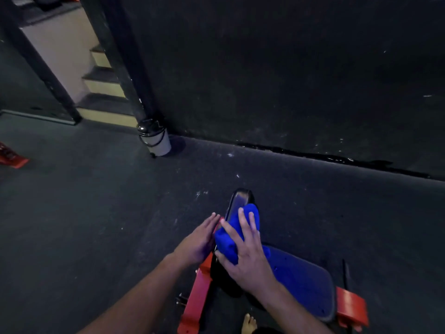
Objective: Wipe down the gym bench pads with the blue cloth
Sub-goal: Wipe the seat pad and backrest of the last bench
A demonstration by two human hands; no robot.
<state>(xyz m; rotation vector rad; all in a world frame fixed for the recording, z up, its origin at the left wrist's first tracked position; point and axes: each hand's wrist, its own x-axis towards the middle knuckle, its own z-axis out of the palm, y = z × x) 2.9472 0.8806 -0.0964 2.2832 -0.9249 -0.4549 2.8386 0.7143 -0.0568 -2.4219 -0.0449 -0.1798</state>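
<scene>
Both hands worked at the raised end of a gym bench. The right hand (pixel 245 259) lay spread over a bunched blue cloth (pixel 237 233), fingers splayed across its top and the thumb tucked under its near edge, pressing the cloth against the upright back pad (pixel 237 201). The left hand (pixel 199 239) was held flat and open, fingers together and straight, its palm against the left side of that same pad just beside the cloth; it gripped nothing. Both forearms reached in from the lower edge of the view.

Just right of the hands, the seat pad (pixel 305 283) lay roughly level, dark and glossy, with small tears or marks showing in its cover. Under and beside the pads ran the red bench frame (pixel 197 297), one bar angling down on the left and a red block (pixel 351 307) jutting out at the right end of the seat. A bare foot (pixel 249 321) showed at the bottom edge, between the frame bar and the seat pad.

Dark speckled floor (pixel 108 213) surrounded the bench. Farther off, a small white bin (pixel 156 138) with a dark lid stood on the floor at the foot of a black post (pixel 130 68), close to the dark wall (pixel 289 68). At the far left edge lay a red piece of equipment (pixel 10 155), only partly in view. Beyond the post, pale steps (pixel 103 80) climbed upward between dark slanting beams.
</scene>
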